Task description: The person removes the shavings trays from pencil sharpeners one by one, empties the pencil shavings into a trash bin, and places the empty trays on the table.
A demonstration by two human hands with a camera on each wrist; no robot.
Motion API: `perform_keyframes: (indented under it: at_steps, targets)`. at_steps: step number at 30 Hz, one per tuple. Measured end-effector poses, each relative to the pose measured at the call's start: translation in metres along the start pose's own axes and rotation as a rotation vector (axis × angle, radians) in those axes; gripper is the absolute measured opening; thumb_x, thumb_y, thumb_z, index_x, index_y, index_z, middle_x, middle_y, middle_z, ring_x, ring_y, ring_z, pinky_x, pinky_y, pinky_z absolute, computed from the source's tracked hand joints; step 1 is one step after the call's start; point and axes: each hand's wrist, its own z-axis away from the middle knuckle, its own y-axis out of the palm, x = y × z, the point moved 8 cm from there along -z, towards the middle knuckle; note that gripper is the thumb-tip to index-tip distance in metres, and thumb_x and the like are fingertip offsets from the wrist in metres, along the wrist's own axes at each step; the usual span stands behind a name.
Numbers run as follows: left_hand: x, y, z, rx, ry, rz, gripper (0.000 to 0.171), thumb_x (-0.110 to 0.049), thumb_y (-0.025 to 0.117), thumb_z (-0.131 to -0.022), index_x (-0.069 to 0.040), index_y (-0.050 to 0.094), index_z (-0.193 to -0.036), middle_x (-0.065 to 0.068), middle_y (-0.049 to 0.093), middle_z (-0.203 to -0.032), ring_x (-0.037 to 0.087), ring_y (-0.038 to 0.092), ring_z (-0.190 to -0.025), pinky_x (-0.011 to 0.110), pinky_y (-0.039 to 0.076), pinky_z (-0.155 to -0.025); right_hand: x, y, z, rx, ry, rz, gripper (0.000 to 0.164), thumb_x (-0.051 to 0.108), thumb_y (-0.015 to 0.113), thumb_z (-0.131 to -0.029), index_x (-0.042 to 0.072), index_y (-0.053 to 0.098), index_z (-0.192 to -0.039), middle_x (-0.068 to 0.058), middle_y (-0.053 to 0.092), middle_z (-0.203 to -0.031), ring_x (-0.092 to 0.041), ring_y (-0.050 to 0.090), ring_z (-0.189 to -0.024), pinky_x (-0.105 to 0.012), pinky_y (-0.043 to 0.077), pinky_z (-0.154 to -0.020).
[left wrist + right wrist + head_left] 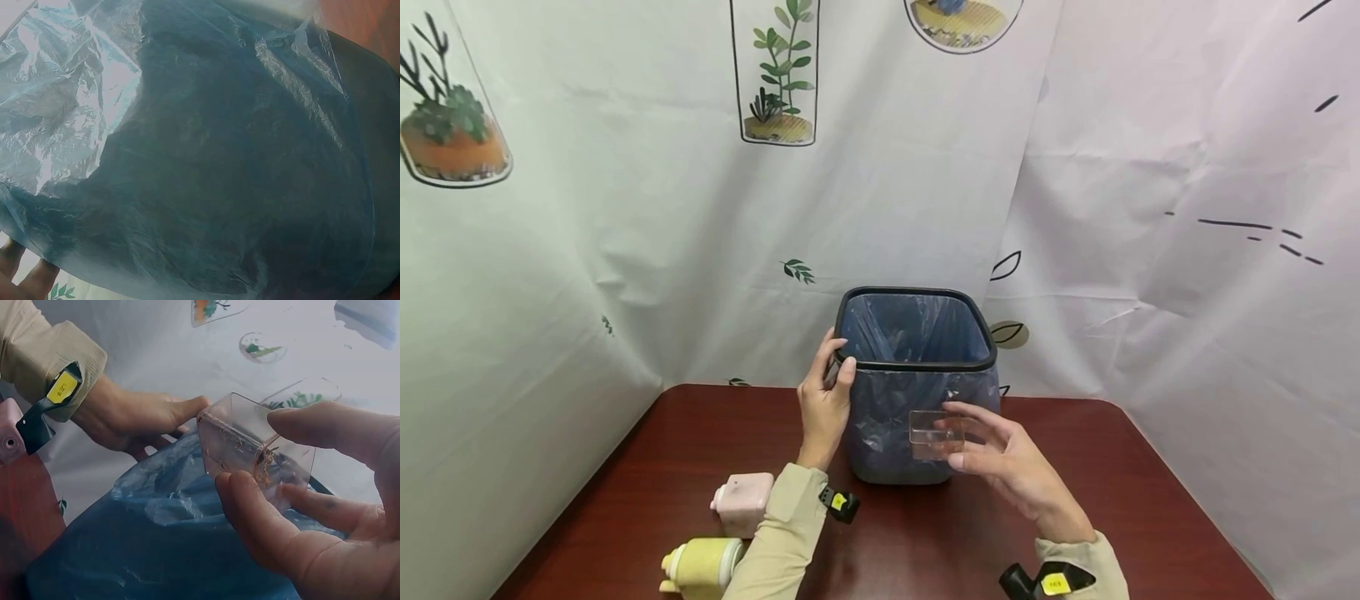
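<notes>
Left hand (823, 410) grips the bin (917, 367); right hand (1007, 462) pinches a clear box (927, 435) (left sleeve (781, 529) partly hiding a yellow bottle (703, 562), pink bottle (747, 497) nearby).

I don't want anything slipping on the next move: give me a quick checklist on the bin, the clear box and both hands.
1. Bin upright on the table: ok.
2. Left hand gripping the rim: ok.
3. Liner secure all round: cannot tell; the far outside is hidden.
4. Right hand holding the clear box: ok, between thumb and fingers.
5. Clear box over the bin: not ok; it is in front of the near wall.
6. Clear box empty: cannot tell; brownish marks show, perhaps reflections.
</notes>
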Motion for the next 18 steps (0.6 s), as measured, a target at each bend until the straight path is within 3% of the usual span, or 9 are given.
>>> perform_keyframes:
  at_steps: [6,12,18]
  targets:
    - [0.000,0.000,0.000,0.004,0.005,0.006,0.029,-0.010,0.058,-0.088,-0.002,0.057,-0.116,0.014,0.046,-0.136,0.029,0.050,-0.119,0.050,0.046,-0.084,-0.011,-0.004,-0.001,-0.023,0.072,0.028,0.058,-0.004,0.059,-0.082,-0.002,0.035,-0.135,-0.021,0.048,-0.127,-0.035,0.055,-0.110,-0.037,0.047,-0.086]
    - [-0.001,0.000,0.000,-0.005,0.005,-0.001,0.029,-0.009,0.058,-0.088,-0.002,0.057,-0.115,0.016,0.046,-0.136,0.027,0.050,-0.118,0.048,0.047,-0.082,-0.024,-0.005,-0.002,0.039,0.122,0.038,0.058,-0.006,0.060,-0.081,-0.004,0.032,-0.132,-0.026,0.043,-0.130,-0.043,0.051,-0.112,-0.037,0.047,-0.083]
    - [0.000,0.001,0.000,0.007,-0.005,0.003,0.029,-0.010,0.057,-0.089,-0.002,0.057,-0.117,0.012,0.045,-0.137,0.028,0.049,-0.119,0.049,0.046,-0.085,-0.038,-0.008,-0.002,0.072,0.203,0.068,0.059,-0.003,0.063,-0.080,-0.003,0.033,-0.131,-0.024,0.044,-0.130,-0.036,0.055,-0.111,-0.038,0.047,-0.085]
